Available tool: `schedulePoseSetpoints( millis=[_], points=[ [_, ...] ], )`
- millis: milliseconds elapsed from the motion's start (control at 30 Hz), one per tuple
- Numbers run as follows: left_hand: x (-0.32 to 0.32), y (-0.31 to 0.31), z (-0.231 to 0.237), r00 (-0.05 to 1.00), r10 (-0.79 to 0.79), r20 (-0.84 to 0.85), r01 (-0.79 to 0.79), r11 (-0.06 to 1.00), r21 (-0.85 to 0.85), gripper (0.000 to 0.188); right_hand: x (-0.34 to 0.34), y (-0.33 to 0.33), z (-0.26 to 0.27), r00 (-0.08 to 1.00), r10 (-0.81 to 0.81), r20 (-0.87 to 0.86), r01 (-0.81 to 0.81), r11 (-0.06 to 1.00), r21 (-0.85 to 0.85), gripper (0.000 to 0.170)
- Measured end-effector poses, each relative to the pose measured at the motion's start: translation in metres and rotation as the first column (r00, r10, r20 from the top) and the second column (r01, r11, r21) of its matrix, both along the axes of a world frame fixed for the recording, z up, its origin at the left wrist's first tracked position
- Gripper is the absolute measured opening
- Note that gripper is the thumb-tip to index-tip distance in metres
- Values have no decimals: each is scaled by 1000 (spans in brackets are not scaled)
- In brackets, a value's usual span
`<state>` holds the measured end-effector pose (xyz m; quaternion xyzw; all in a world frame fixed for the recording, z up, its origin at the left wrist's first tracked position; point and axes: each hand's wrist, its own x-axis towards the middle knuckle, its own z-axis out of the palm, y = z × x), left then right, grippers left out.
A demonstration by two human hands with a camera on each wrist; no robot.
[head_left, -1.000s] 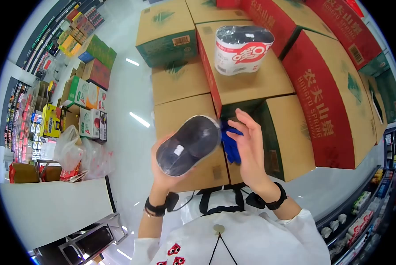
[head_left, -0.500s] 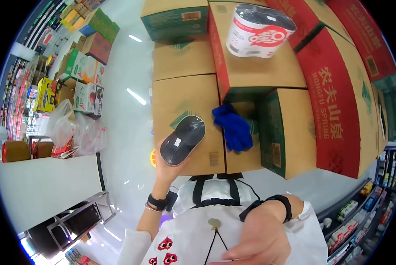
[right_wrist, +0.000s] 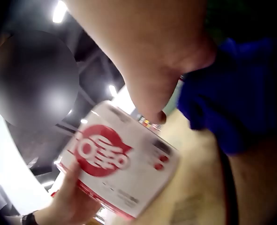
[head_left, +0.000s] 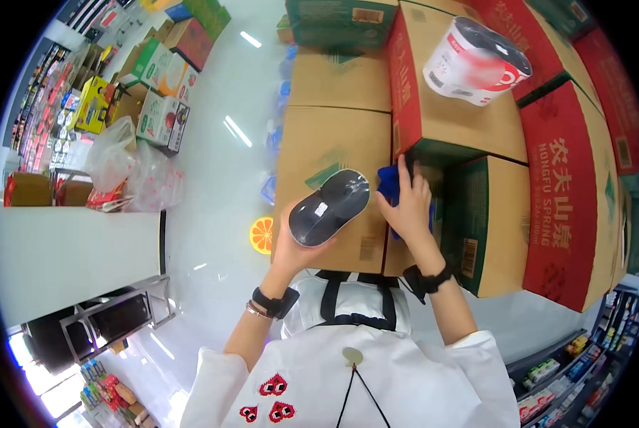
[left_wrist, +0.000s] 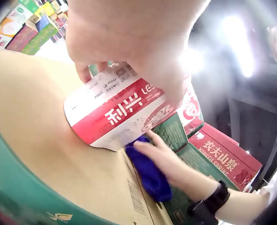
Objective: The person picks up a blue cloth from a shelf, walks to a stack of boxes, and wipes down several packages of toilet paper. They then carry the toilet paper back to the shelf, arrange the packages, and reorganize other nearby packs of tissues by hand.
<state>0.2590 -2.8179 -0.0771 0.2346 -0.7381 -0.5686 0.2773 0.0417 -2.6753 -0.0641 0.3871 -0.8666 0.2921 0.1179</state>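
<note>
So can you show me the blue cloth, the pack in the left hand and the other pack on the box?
Blue cloth (left_wrist: 150,177): left wrist view, on its middle.
Held pack (head_left: 332,205): head view, on its dark top.
Other pack (head_left: 473,69): head view, on its printed side.

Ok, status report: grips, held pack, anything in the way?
Left grip holds red-and-white pack. Right grip over blue cloth, contact unclear. Second pack apart, not blocking.

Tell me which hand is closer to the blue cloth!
The right. The right hand is over the blue cloth, hiding part of it; the left hand is off to its left, holding the red-and-white pack.
</note>
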Motion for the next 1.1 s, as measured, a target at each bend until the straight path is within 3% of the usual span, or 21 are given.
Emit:
schedulePoseSetpoints(
  millis=[67, 233, 300, 367, 433, 467, 567, 633, 700, 767, 800, 833, 867, 900, 933, 967, 1033, 1100],
  points=[
    [-3, -2, 4, 999, -17, 34, 20, 997, -71, 91, -2, 9, -20, 995, 48, -89, -13, 933, 361, 70],
    [-4, -1, -5, 999, -2, -37, 1, 1000, -20, 91, -16, 12, -38, 991, 33, -128, 19, 922, 386, 76],
    [-4, 0, -2, 999, -3, -33, 1, 998, -63, 93, -25, 13, -45, 999, 14, -31, -8, 982, 188, 76],
    [-2, 2, -4, 1000, 19, -20, -20, 999, -46, 92, -31, 15, -35, 998, 56, 23, -59, 989, 136, 69],
    [-3, 4, -8, 999, 40, -12, -40, 999, -25, 92, -36, 19, -20, 932, -10, 364, 29, 998, -49, 60],
    [-3, 6, -11, 998, 39, -42, -39, 999, 0, 92, -31, 15, -4, 904, -76, 421, 138, 983, -119, 55],
    [-2, 8, -12, 998, 42, -38, -42, 999, -6, 94, 3, -3, 53, 908, -14, 420, 197, 897, -397, 60],
    [-1, 10, -13, 1000, 21, -4, -21, 999, -41, 95, 26, -12, 75, 939, 171, 299, -47, 923, -381, 62],
    [1, 13, -20, 999, 47, 8, -47, 997, -62, 94, 53, -27, 105, 917, 397, 49, -383, 906, -181, 68],
    [4, 17, -34, 992, 124, -23, -123, 990, 63, 88, 84, -43, 101, 861, 503, 76, -507, 860, 54, 62],
    [-1, 18, -41, 988, 138, -72, -137, 990, 10, 87, 100, -48, 93, 841, 540, -26, -537, 841, 69, 56],
    [9, 13, -30, 999, 31, 19, -23, 939, -345, 73, 113, -50, 83, 810, 573, -128, -566, 820, 87, 49],
    [7, 10, -18, 999, 42, 18, -33, 938, -344, 73, 124, -52, 80, 775, 613, -153, -611, 789, 64, 45],
    [4, 8, -6, 997, 52, -50, -48, 997, 68, 58, 133, -50, 78, 739, 650, -176, -654, 755, 41, 41],
    [1, 10, 0, 990, 85, -111, -23, 882, 470, 45, 138, -48, 79, 704, 686, -184, -690, 722, 48, 41],
    [3, 22, 0, 978, 194, -82, -162, 942, 294, 45, 136, -47, 79, 703, 688, -182, -692, 720, 49, 41],
    [2, 17, -3, 990, 134, -39, -120, 963, 241, 50, 125, -42, 81, 645, 747, -160, -750, 659, 53, 42],
    [2, 18, -19, 986, 118, -117, -84, 962, 261, 57, 106, -40, 80, 722, 688, -65, -688, 725, 29, 47]
  ],
)
